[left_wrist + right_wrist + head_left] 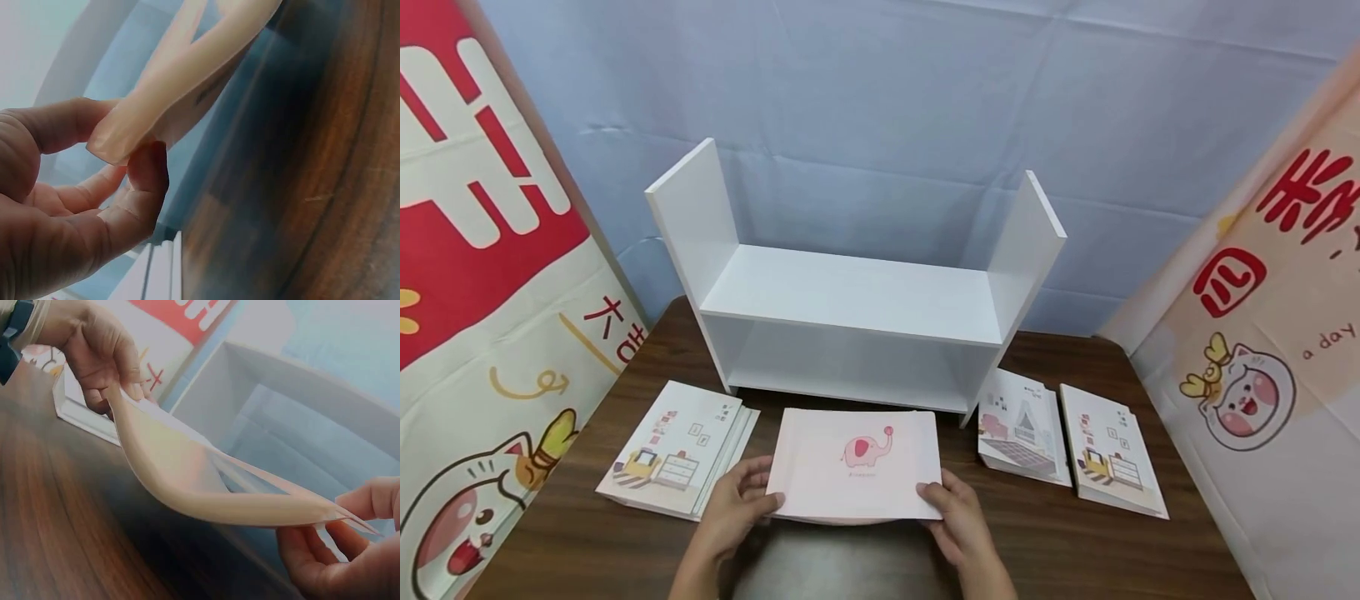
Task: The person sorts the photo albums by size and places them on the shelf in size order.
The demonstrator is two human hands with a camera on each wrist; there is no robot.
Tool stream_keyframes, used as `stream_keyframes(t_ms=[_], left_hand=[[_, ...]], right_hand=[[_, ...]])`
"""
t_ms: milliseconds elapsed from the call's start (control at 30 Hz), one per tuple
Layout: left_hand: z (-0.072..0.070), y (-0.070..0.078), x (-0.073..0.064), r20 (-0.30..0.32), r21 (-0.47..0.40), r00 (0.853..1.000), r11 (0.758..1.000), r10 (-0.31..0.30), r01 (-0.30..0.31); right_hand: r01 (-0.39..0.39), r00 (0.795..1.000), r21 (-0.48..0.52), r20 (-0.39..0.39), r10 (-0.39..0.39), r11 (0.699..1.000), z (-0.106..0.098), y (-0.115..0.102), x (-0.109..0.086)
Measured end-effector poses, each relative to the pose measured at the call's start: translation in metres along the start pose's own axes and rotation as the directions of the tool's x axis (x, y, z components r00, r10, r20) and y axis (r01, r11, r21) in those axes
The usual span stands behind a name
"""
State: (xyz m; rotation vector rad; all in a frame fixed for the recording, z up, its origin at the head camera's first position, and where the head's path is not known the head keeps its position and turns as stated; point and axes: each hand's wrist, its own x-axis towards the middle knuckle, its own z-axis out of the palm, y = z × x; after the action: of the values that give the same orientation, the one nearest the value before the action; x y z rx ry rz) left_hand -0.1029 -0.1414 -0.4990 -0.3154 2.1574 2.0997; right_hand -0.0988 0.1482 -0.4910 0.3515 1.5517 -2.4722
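Both hands hold a thin, pale pink soft-covered book [859, 487] level above the table; a pink elephant is printed on its cover. My left hand [735, 502] pinches its left edge, thumb on top and fingers underneath. At the other end, my right hand [961, 518] grips the right edge the same way. In the right wrist view the book's page block [206, 506] bows downward between the hands, and the top cover lifts a little off the pages. Just behind the book stands a white two-tier shelf [850, 292].
On the dark wood table [842, 567], a stack of white books [673, 450] lies left of my left hand. Two more piles, a left one [1022, 429] and a right one [1112, 450], lie to the right. Printed cloths hang at both sides, a plain blue cloth [880, 108] behind.
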Motion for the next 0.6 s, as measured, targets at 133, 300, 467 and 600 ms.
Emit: stream_keyframes(t_ms=[133,300,467,600], left_hand=[[0.000,0.006,-0.001,0.006,0.000,1.000,1.000,0.016,-0.016],[-0.002,0.011,-0.003,0.019,-0.042,0.999,0.999,0.030,-0.029],[-0.004,0.015,-0.004,0.023,-0.102,0.998,0.993,0.059,-0.056],[-0.006,0.022,-0.007,0.040,-0.140,0.993,0.985,0.108,-0.102]], right_hand=[[0.030,0.999,0.045,-0.038,-0.029,0.999,0.004,-0.004,-0.002],[0.053,0.997,0.052,-0.064,-0.050,0.997,0.008,-0.006,-0.003],[0.054,0.996,0.057,-0.077,-0.049,0.997,0.009,-0.010,-0.004],[0.070,0.997,0.067,-0.044,-0.067,0.995,0.011,-0.015,-0.006]])
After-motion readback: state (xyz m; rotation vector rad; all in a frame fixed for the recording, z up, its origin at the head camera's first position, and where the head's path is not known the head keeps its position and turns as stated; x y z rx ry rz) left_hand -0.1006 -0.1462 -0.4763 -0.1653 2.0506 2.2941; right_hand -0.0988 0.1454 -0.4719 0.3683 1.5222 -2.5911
